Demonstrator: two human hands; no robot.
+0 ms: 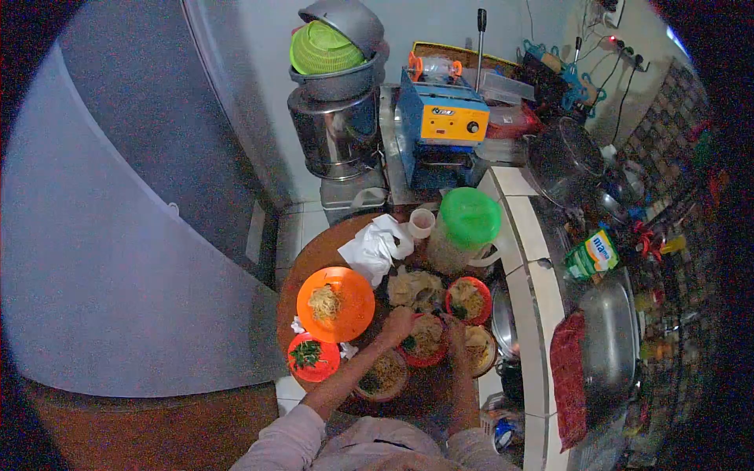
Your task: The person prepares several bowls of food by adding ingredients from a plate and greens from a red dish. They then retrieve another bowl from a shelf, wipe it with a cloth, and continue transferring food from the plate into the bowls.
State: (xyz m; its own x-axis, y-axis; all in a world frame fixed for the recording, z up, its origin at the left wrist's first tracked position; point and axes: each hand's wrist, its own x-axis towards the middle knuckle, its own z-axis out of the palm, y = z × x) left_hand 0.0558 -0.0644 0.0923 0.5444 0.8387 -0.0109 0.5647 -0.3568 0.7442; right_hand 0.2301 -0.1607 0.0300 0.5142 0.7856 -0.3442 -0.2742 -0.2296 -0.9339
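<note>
My left hand [399,323] is closed at the upper left rim of a red bowl [425,362] that holds noodles and some dark greens. On the bowl's right side is my right hand [456,328], its fingers drawn together. What either hand grips is too small and grainy to make out. Just beyond them lies a clear plastic bag [414,287] with pale contents. A second red bowl [488,296] of noodles and greens stands at the upper right. Under my left forearm is another noodle bowl [403,384], and a pale-rimmed bowl [492,357] sits right of my right hand.
An orange plate [353,328] with noodles and a red plate [323,373] of chopped greens stand left on the round table [302,259]. Behind are white plastic [375,247], a cup [422,223] and a green-lidded container [470,215]. A tiled counter [534,310] borders the right.
</note>
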